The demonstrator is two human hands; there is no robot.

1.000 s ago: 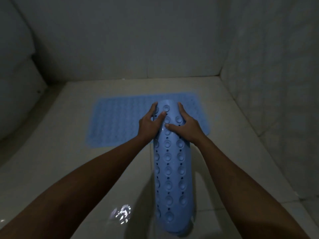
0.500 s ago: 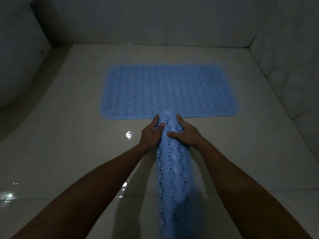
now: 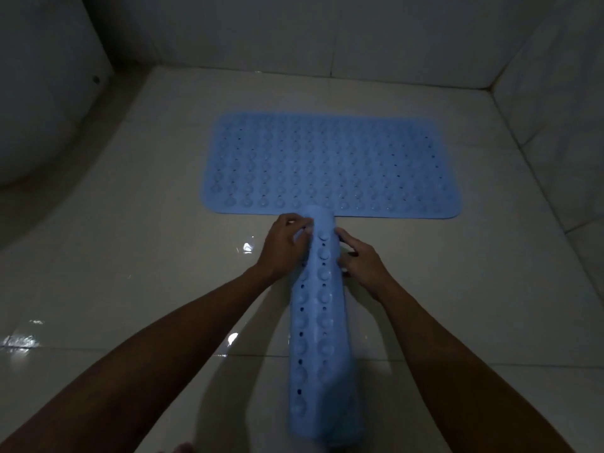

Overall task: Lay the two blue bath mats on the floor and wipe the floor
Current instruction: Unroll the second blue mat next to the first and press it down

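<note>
the rolled blue mat [image 3: 322,322] is a long tube studded with suction cups and small holes, its far end touching the near edge of the flat blue mat [image 3: 331,165] spread on the glossy tiled floor [image 3: 130,256]. since half a second ago the roll's far end has come right up to that edge. the left hand [image 3: 282,246] curls its fingers over the roll's left side; the right hand [image 3: 362,263] grips the right side, fingertips tucked beneath.
</note>
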